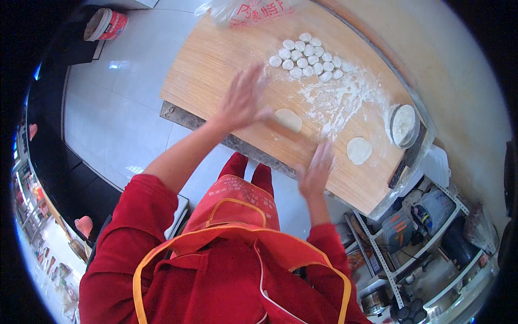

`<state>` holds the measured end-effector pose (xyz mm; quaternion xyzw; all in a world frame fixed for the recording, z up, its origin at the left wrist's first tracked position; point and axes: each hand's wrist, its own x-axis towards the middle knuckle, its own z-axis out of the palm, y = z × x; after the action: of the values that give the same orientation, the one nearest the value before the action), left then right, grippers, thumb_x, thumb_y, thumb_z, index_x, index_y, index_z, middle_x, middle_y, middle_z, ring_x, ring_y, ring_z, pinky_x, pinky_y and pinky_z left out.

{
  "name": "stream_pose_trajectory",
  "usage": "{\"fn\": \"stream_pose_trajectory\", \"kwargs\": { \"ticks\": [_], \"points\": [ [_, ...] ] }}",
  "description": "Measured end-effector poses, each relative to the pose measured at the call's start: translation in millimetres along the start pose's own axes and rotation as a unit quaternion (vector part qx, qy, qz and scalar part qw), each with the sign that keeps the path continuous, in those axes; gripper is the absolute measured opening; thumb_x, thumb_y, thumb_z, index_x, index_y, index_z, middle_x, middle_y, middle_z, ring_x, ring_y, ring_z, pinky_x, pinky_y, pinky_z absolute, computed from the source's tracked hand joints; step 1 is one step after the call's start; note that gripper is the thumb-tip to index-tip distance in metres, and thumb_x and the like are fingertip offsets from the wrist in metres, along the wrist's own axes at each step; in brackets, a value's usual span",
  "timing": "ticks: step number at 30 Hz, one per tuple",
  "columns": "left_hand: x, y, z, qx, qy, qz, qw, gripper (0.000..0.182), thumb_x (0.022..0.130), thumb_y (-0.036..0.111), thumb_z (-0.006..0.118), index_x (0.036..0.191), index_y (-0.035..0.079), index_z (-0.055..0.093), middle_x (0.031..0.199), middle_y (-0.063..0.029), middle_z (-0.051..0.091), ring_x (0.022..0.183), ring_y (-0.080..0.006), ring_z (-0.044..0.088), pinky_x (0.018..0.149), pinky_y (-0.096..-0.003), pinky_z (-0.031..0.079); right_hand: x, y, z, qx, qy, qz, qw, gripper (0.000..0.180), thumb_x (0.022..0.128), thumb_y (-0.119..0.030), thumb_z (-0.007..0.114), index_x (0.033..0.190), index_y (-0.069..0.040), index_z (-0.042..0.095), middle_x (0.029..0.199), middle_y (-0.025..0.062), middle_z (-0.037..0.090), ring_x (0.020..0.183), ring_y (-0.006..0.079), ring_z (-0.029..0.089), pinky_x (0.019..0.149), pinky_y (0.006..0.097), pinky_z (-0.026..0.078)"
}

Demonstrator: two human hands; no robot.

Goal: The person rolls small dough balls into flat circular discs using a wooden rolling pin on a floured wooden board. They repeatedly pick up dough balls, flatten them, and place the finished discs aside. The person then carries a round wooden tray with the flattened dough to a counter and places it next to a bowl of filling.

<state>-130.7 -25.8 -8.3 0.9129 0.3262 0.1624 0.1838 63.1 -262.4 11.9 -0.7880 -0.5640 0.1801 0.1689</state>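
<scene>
Both of my hands are blurred above the wooden board [210,69]. My left hand [245,99] is spread, palm down, at the left end of a thin rolling pin [293,135]. Near the pin's other end is my right hand [317,168], its fingers extended. A flat round dough wrapper [289,120] lies just beyond the pin, partly hidden by it. Another wrapper [359,150] rests to the right. Several floured dough pieces [302,62] are grouped at the far side, beside scattered flour [344,97].
A bowl of flour [404,126] and a dark-handled knife [398,174] are at the board's right edge. A plastic bag [259,12] lies at the far edge. A metal shelf [388,263] with containers stands lower right; a bucket [106,25] is on the floor, upper left.
</scene>
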Motion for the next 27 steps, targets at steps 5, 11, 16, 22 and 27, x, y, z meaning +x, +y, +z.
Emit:
{"fn": "stream_pose_trajectory", "kwargs": {
  "ticks": [5,11,16,22,27],
  "points": [
    [-36.6,1.2,-16.5,-0.019,-0.184,0.098,0.978,0.075,0.088,0.055,0.055,0.147,0.012,0.04,0.159,-0.0149,0.023,0.149,-0.0272,0.017,0.119,-0.0473,0.014,22.6,-33.4,-4.1,0.113,0.066,-0.014,0.991,0.056,0.087,-0.025,0.063,0.134,0.0,0.047,0.14,0.0253,0.044,0.129,0.0442,0.04,0.108,0.0527,0.029],
    [-31.1,-8.3,-17.0,-0.041,-0.2,0.167,0.965,0.07,0.088,0.054,0.054,0.143,0.011,0.045,0.158,-0.0153,0.026,0.148,-0.0279,0.02,0.119,-0.0456,0.017,104.8,-47.0,10.2,0.033,0.032,0.063,0.997,0.015,0.079,-0.014,0.067,0.09,-0.006,0.062,0.088,0.0109,0.064,0.089,0.0327,0.058,0.085,0.0485,0.043],
    [-32.1,-5.0,-17.3,-0.012,-0.207,0.15,0.967,0.07,0.088,0.055,0.054,0.14,0.008,0.046,0.157,-0.0162,0.027,0.147,-0.0297,0.021,0.119,-0.0456,0.019,68.2,-36.1,15.5,0.084,0.034,0.074,0.993,0.012,0.077,-0.015,0.069,0.081,-0.005,0.063,0.08,0.0128,0.063,0.084,0.0321,0.061,0.077,0.0444,0.047],
    [-31.7,-7.5,-12.4,0.007,-0.186,0.169,0.968,0.074,0.086,0.058,0.053,0.138,0.005,0.047,0.155,-0.0189,0.03,0.146,-0.0324,0.022,0.119,-0.0455,0.022,24.1,78.1,-31.9,-0.036,0.105,0.224,0.968,0.018,0.079,-0.013,0.065,0.094,-0.002,0.064,0.097,0.0186,0.063,0.099,0.0373,0.058,0.087,0.0475,0.044],
    [-31.2,-8.2,-11.0,0.001,-0.206,0.156,0.966,0.08,0.088,0.066,0.045,0.137,0.003,0.047,0.152,-0.0222,0.033,0.145,-0.0368,0.025,0.117,-0.0507,0.023,119.9,89.4,-50.1,-0.002,0.231,0.085,0.969,0.037,0.078,-0.014,0.068,0.112,-0.002,0.063,0.11,0.0214,0.062,0.111,0.0398,0.052,0.101,0.0497,0.037]
  ]
}}
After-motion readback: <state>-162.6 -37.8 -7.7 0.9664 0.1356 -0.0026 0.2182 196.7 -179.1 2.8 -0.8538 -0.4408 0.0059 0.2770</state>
